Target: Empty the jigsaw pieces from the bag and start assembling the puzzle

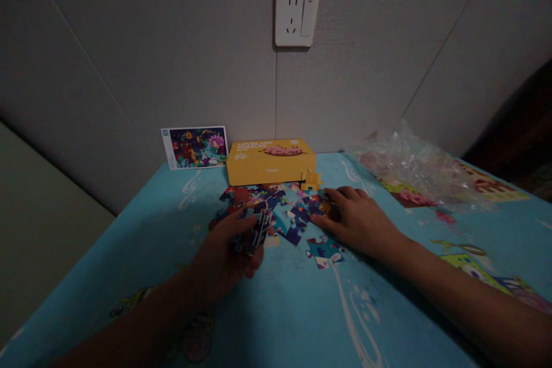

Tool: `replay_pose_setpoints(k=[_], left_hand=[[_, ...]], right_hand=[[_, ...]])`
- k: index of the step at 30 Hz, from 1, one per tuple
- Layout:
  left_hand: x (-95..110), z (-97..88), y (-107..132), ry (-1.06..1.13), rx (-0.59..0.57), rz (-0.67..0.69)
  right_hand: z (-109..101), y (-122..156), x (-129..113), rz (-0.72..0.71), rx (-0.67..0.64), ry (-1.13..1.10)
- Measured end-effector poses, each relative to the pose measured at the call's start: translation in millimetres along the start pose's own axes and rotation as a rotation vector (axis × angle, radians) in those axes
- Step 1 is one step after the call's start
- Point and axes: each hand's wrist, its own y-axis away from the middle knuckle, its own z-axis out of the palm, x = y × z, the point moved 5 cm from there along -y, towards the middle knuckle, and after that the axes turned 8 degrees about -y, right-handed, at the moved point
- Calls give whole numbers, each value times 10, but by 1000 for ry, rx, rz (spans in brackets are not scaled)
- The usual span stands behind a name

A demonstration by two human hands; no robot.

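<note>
My left hand (233,244) is closed around a small stack of jigsaw puzzle pieces (255,233), with the thumb lying across the top. Over the right side of a loose pile of colourful puzzle pieces (282,215), my right hand (356,215) has its thumb and forefinger around a dark puzzle piece (330,208); the other fingers are partly hidden behind. Just below that hand, a few teal pieces (324,251) lie apart from the pile. Many pieces in the pile overlap.
Behind the pile stands a yellow puzzle box (271,164), with a yellow piece-shaped item (311,180) at its front right corner. A picture card (197,148) leans on the wall at left. Crumpled clear plastic (414,167) covers printed sheets at right. A patterned blue cloth (284,310) covers the table.
</note>
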Motion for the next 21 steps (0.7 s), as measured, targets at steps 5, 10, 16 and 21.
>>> replay_pose_setpoints(k=[5, 10, 16, 21], left_hand=[[-191, 92, 4, -220, -200, -76], [-253, 111, 54, -273, -292, -105], [-243, 119, 64, -290, -292, -117], [-224, 113, 48, -209, -253, -124]], right_hand=[[-8, -42, -77, -117, -30, -142], [-37, -67, -85, -144, 30, -226], [-198, 3, -100, -187, 277, -363], [-322, 229, -500, -609, 312, -496]])
